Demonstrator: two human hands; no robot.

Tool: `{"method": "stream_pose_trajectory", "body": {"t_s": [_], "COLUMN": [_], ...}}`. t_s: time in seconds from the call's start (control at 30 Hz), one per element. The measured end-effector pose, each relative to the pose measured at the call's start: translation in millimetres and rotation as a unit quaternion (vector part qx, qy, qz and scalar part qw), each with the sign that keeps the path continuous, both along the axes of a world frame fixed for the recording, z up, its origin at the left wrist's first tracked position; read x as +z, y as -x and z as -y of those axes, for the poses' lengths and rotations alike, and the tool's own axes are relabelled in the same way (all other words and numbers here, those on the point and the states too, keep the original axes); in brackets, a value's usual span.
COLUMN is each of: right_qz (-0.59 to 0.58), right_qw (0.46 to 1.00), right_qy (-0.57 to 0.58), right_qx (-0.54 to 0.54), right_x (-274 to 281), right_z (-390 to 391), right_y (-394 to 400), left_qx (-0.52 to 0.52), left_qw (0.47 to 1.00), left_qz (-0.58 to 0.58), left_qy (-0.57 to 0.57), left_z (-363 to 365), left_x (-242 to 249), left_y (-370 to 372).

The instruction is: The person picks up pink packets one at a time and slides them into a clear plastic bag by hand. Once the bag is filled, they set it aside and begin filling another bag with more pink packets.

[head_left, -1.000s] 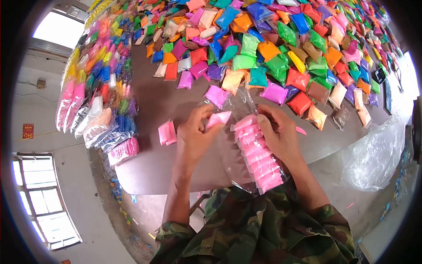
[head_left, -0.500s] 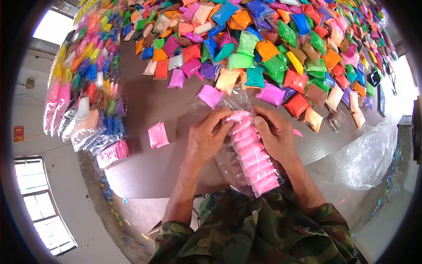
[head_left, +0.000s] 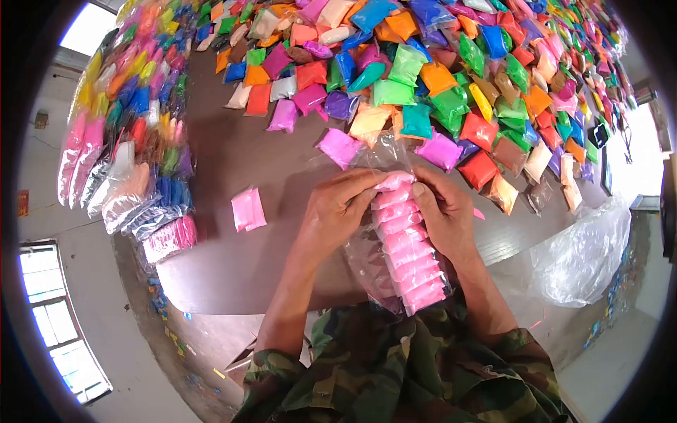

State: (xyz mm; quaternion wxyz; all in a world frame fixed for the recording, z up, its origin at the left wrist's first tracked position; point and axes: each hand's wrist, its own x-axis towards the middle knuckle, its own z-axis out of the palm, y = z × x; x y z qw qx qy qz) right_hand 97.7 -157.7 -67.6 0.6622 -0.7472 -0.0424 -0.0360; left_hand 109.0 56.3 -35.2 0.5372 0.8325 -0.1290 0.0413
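A clear plastic bag [head_left: 363,264] holds a column of several small pink packets [head_left: 410,250], slanting from between my hands down to my lap. On its left side, my left hand [head_left: 342,208] is closed, fingertips pinched at the bag near the topmost packet. From the right, my right hand [head_left: 446,211] grips the bag's upper edge, thumb on top beside the upper packets. The bag's loose open-looking end [head_left: 388,146] sticks out beyond my fingers. To the left of my left hand lies a single pink packet [head_left: 248,209] on the brown table [head_left: 233,155].
A large heap of multicoloured packets [head_left: 444,81] covers the back of the table. Filled long bags [head_left: 134,155] are stacked along the left edge. A crumpled clear plastic sheet [head_left: 582,254] lies at the right edge. A small pink piece [head_left: 479,213] shows beside my right hand.
My left fingers have shifted slightly at the bag's top, and the top pink packet shows more fully. Both hands still grip the bag. The camera view has turned a little.
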Motion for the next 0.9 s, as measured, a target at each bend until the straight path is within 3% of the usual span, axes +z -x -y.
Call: {"method": "stream_pose_trajectory", "body": {"t_s": [0.77,0.9], "right_qz": [0.015,0.032], "right_qw": [1.0,0.999], "right_qy": [0.019,0.022], "right_qx": [-0.002,-0.006], "right_x": [1,-2], "right_z": [1,1], "right_y": [-2,-2], "left_qx": [-0.048,-0.014], "left_qw": [0.995,0.996], "left_qz": [0.009,0.011], "left_qy": [-0.088,-0.082], "left_z": [-1,1], "left_x": [7,8], "left_y": [-3,3]}}
